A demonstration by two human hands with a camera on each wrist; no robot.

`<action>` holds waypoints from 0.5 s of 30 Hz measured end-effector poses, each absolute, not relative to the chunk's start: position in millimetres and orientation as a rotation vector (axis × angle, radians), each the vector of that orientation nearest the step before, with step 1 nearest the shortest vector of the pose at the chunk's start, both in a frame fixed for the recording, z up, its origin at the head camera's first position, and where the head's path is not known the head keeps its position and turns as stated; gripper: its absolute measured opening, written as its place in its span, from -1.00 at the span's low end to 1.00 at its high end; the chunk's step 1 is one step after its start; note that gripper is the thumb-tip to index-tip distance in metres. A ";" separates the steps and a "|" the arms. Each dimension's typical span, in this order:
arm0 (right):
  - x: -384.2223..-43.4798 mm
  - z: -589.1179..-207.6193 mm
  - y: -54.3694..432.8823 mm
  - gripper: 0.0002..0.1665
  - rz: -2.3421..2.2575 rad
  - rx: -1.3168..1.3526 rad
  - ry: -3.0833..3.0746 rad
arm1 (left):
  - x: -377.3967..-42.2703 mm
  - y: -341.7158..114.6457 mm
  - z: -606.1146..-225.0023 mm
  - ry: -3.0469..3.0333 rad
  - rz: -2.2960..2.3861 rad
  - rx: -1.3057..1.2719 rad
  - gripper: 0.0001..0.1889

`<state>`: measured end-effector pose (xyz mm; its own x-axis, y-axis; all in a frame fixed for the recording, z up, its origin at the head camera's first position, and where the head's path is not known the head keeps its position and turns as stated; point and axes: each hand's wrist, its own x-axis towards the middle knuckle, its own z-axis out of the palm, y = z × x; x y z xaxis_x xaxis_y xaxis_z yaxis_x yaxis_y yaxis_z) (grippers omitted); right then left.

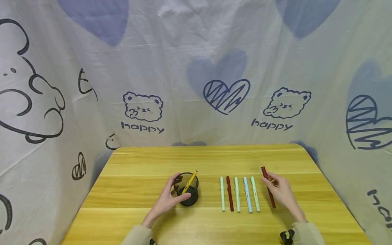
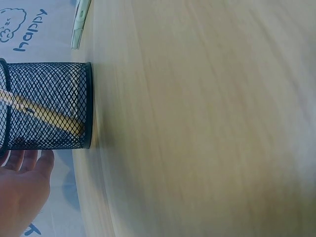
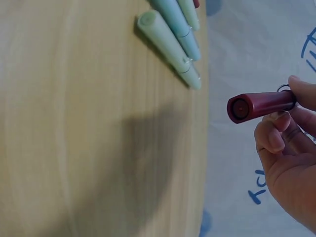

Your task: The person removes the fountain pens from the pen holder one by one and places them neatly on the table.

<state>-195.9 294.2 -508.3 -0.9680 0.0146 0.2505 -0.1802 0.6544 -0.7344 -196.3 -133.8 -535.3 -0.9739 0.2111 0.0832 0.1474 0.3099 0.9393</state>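
Observation:
My left hand (image 1: 165, 200) holds a black mesh pen holder (image 1: 190, 200), thumb at its near side and fingers round its left side. Inside it, a yellow pen (image 1: 190, 181) leans with its top above the rim. The left wrist view shows the fingers (image 2: 30, 160) against the mesh wall. My right hand (image 1: 284, 193) pinches a dark red pen (image 1: 272, 200) between thumb and fingers, to the right of a row of pens. In the right wrist view one end of this red pen (image 3: 269, 103) faces the camera, raised off the table.
On the wooden table (image 1: 147, 163) the row holds light green pens (image 1: 255, 195), a light blue pen (image 1: 248, 196) and another dark red pen (image 1: 230, 195), side by side. A printed cloth (image 1: 180, 132) hangs behind the table and along both sides.

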 end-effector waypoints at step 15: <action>-199.8 -525.0 310.5 -0.47 1.171 0.050 -2.786 | -197.8 -134.1 -536.4 2.503 1.784 0.351 -0.10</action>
